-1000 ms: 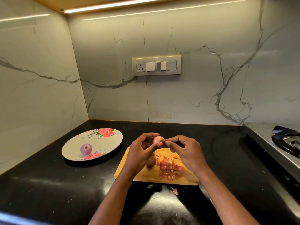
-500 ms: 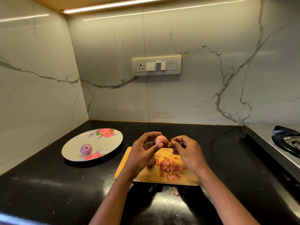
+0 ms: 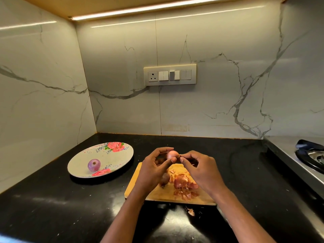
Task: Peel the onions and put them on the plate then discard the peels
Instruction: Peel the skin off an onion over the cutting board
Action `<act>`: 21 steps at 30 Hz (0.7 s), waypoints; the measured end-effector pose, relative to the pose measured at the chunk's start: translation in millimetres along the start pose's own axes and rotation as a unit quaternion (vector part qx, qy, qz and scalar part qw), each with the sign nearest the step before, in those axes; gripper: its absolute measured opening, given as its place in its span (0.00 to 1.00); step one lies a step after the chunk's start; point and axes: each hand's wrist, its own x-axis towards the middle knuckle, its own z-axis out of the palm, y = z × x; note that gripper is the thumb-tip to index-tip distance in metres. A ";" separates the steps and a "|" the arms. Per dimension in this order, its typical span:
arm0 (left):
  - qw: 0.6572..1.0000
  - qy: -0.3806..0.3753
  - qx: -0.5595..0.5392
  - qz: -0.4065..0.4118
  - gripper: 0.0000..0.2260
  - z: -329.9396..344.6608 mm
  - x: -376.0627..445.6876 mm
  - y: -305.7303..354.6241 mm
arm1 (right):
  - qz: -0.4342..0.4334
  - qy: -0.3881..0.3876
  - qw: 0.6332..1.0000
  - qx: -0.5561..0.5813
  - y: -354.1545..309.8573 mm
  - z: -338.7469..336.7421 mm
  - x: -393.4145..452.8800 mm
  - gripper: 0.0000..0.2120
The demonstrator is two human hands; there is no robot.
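Note:
My left hand (image 3: pixel 154 170) holds a small pale pink onion (image 3: pixel 171 154) between thumb and fingers, above the far end of a wooden cutting board (image 3: pixel 140 188). My right hand (image 3: pixel 201 170) pinches a bit of skin at the onion's right side. A heap of reddish peels (image 3: pixel 184 185) lies on the board under my hands. Another unpeeled onion (image 3: pixel 164 179) sits on the board, partly hidden by my left hand. One peeled purple onion (image 3: pixel 94 164) rests on the floral plate (image 3: pixel 112 158) to the left.
The black counter (image 3: pixel 52 207) runs into a marble corner wall at the back and left. A stray peel (image 3: pixel 191 211) lies on the counter in front of the board. A gas stove (image 3: pixel 312 158) stands at the right edge.
Both hands have lifted the onion slightly and turned it; my right hand's fingers have shifted along its right side, still picking at the skin.

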 end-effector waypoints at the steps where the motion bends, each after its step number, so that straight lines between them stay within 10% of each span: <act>1: 1.000 0.005 0.003 0.001 0.17 -0.1 0.7 -0.8 | -0.011 0.000 1.000 -0.009 0.1 -1.1 0.0 0.06; 21: 0.999 0.037 -0.033 -0.022 0.20 -0.1 1.8 -3.9 | -0.014 -0.026 1.000 0.004 0.8 2.1 0.2 0.05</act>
